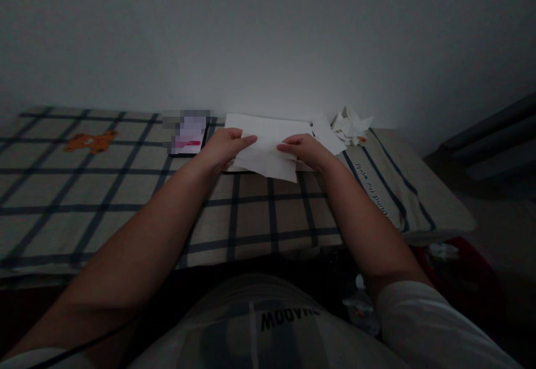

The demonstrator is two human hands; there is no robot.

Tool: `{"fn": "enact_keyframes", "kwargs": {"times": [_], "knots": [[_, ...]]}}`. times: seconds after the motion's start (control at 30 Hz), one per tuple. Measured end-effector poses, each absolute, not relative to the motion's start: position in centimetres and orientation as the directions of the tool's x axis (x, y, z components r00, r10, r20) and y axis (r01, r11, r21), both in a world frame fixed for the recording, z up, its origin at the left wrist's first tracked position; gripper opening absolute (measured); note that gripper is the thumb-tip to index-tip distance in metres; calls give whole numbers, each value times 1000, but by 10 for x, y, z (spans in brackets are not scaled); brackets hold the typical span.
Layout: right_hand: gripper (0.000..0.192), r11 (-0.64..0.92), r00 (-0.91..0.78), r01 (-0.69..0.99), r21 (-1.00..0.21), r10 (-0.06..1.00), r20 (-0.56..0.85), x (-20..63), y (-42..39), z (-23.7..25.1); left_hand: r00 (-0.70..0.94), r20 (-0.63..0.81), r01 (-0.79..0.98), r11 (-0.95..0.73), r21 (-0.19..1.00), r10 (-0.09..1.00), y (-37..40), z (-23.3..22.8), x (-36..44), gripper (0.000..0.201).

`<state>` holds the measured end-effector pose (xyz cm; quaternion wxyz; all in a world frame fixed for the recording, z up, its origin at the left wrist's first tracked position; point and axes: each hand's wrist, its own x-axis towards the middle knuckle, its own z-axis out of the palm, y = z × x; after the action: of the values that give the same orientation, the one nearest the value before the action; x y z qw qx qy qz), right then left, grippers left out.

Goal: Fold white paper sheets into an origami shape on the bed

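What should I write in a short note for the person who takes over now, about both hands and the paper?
Left hand: grips the left edge of the paper.
Right hand: pinches the paper's right side.
Paper: white sheet, partly folded, lifted a little over more sheets on the checked cloth.
Nearby: phone left of the paper, crumpled paper at the right.
Done: a fold seems started.
Left: probably pressing the fold flat; the other sheets look unfolded.
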<state>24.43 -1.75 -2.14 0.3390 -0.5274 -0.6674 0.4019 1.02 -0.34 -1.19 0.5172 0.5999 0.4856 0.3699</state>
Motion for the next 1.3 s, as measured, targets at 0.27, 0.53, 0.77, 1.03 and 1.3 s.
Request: {"fn": "enact_keyframes", "kwargs": {"times": [0.27, 0.53, 0.77, 1.03, 1.3], "knots": [[27, 128, -136, 443, -888, 988, 74, 249, -13, -24, 263, -84, 288, 5, 958, 961, -3, -6, 10, 17], [33, 278, -341, 586, -761, 937, 79, 244, -18, -24, 402, -55, 500, -169, 849, 914, -6, -4, 8, 28], [38, 353, -410, 586, -730, 906, 109, 239, -19, -26, 498, 9, 549, -323, 771, 867, 2, -18, 8, 18], [32, 414, -414, 530, -740, 888, 201, 235, -18, -29, 460, 65, 564, -348, 749, 886, -5, -16, 14, 21], [25, 441, -412, 483, -756, 877, 247, 231, -16, -34, 478, 154, 562, -436, 703, 865, -10, -18, 19, 24]]}}
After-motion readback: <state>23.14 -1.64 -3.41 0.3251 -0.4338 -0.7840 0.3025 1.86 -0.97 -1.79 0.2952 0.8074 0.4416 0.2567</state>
